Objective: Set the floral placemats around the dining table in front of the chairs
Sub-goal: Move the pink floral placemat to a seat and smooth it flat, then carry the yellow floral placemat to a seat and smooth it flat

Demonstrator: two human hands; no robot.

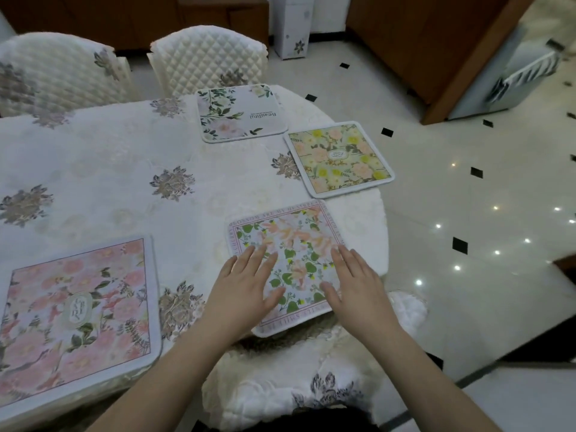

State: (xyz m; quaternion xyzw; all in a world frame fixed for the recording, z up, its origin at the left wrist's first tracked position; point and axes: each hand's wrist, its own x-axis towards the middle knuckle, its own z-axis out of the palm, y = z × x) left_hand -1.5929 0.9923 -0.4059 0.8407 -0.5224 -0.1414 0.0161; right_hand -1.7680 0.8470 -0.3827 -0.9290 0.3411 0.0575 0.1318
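Four floral placemats lie on the desk, which is covered by a white quilted cloth with grey flower motifs. Both hands rest flat on the nearest one, the leafy placemat with a lettered pink border, set at the near edge close to the rounded right end. The left hand covers its left side and the right hand its right side; each grip is spread, fingers extended and palm down, pinching nothing. This mat sits slightly turned, its near corner reaching the desk's near edge above a chair cushion.

The pink placemat lies at the near-left, well apart from the hands, its near edge running along the desk's near edge. The yellow placemat sits at the right end, its outer corner touching or slightly passing the rim. The white placemat with green leaves lies at the far edge, in front of one quilted chair; a second chair stands to its left with bare cloth before it.

The middle and far-left of the desk are open cloth. Right of the desk, glossy tiled floor stretches clear.
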